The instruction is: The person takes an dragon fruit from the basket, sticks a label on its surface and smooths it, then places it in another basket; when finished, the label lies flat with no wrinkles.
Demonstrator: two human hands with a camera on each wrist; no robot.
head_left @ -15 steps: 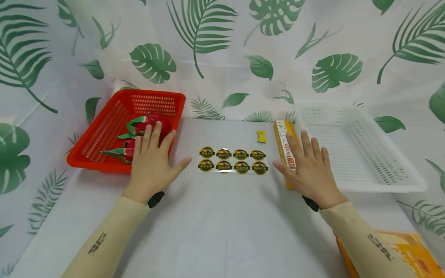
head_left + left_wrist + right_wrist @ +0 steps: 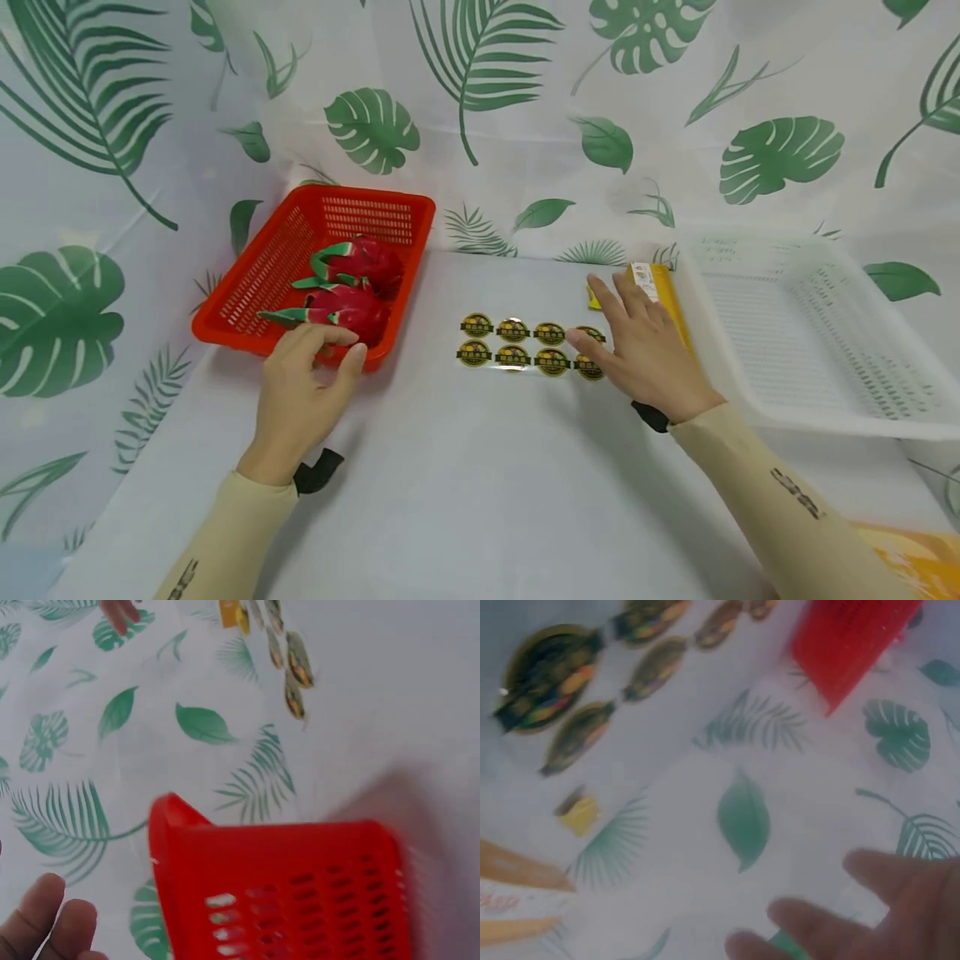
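My left hand (image 2: 303, 400) is raised at the near side of the red basket (image 2: 366, 217), its fingers loosely bent and holding nothing. Two dragon fruits, one behind (image 2: 371, 260) and one in front (image 2: 348, 307), lie in that basket. With fingers spread, my right hand (image 2: 648, 354) hovers over the right end of a sheet of round black-and-gold stickers (image 2: 513, 358) and the pasta box (image 2: 670, 292). It covers part of both in the head view, and most of a small yellow wrapped piece (image 2: 581, 816), which shows in the right wrist view.
A white perforated basket (image 2: 795, 333) stands on the right, beside the pasta box. An orange printed package (image 2: 911, 550) lies at the near right, partly behind my right forearm. Leaf-patterned cloth (image 2: 525, 142) rises behind the table (image 2: 480, 483).
My left hand has drawn back from over the red basket toward me, and its spread fingers have bent. The right hand has shifted left toward the stickers. The head view has turned slightly.
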